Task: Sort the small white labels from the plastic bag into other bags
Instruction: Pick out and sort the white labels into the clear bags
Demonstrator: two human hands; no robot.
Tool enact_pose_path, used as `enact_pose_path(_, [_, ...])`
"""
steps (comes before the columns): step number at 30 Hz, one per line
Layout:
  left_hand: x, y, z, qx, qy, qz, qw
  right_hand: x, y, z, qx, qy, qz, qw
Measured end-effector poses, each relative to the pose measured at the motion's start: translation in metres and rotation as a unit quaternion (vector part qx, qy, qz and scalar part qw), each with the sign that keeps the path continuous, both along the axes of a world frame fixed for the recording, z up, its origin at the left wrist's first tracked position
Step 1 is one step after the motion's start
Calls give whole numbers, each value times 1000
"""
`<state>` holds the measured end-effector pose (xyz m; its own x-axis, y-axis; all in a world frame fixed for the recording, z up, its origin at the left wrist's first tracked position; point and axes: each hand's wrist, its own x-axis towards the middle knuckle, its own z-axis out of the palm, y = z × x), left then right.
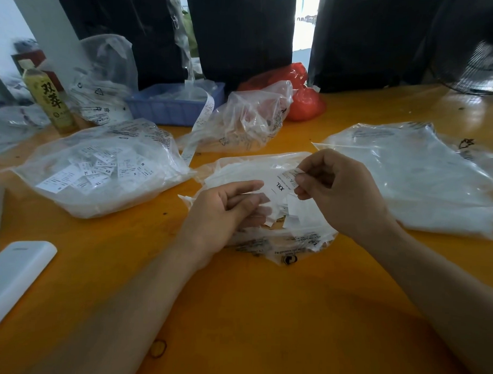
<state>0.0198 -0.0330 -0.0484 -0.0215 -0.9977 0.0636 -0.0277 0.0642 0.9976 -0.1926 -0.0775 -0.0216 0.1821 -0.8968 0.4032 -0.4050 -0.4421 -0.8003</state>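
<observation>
i see the centre bag (268, 243) holding loose labels; my right hand (343, 195) pinches an xxl label (280, 185) above it, left hand (225, 211) relaxed on it. left of it, a bag of sized labels (100, 176); right, a flat bag (424, 179); behind, a blue tray (170, 105).

Two bare forearms, no sleeves, left hand (225, 205), right hand (340, 193), no rings/watch visible
</observation>
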Motion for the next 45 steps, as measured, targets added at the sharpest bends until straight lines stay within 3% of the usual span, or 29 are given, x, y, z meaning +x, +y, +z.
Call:
enact_pose_path(6, [1, 2, -1, 6, -34, -10, 999, 3, 3, -2, 21, 27, 41, 999])
enact_pose_path(12, [0, 0, -2, 1, -50, -4, 999, 3, 4, 2, 41, -28, 40, 998])
enact_pose_path(16, [0, 1, -1, -12, -65, 7, 998, 6, 7, -3, 54, -7, 65, 996])
enact_pose_path(25, [-1, 3, 1, -8, -42, 1, 999, 9, 5, -10, -36, 11, -18, 999])
enact_pose_path(34, [1, 2, 2, 9, 3, 24, 1000, 14, 14, -10, 2, 20, 83, 996])
enact_pose_path(37, [1, 1, 1, 13, 13, 15, 1000, 13, 11, -11, 24, 25, 76, 997])
enact_pose_path(42, [2, 1, 0, -13, -9, 10, 1000, 10, 7, -9, 40, -51, 57, 996])
enact_pose_path(45, [4, 0, 2, -52, -50, 55, 996, 9, 5, -8, 46, -75, 52, 995])
